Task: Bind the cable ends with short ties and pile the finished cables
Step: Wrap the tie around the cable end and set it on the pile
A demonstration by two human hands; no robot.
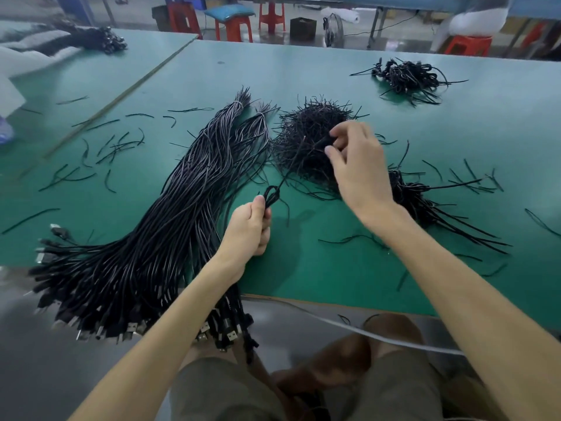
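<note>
black cable (pixel 271 196), folded into a small loop at its end, stands up out of the left hand (pixel 249 229). the hand's fingers are curled tight round the cable and the thumb lies along its side. this hand is raised just above the green table (pixel 334 71), near the front edge. a thin black strand runs from the loop up and to the right, toward the right hand (pixel 358 168). that hand is blurred, but its thumb and forefinger are drawn narrow and pinch a short tie (pixel 322 143); i cannot tell whether the strand is that same tie. the right hand hangs over the heap of ties (pixel 303 129), a bristling black mound in the middle of the table.

just left of the left hand lies the bundle of long cables (pixel 170 223). it is bound at its far end and fans out toward the near edge, where the usb plugs (pixel 136 326) hang over the side. right of the right wrist lies a smaller bunch of cables (pixel 425 205), its ends pointing right. at the far right of the table, well apart from both hands, sits the pile of bound cables (pixel 406 77). loose ties (pixel 115 147) are scattered over the left part of the table, and more lie to the right. a grey cord (pixel 364 332) crosses the person's lap below the table edge. beyond the table stand red stools (pixel 270 13) and a dark box (pixel 303 25).
</note>
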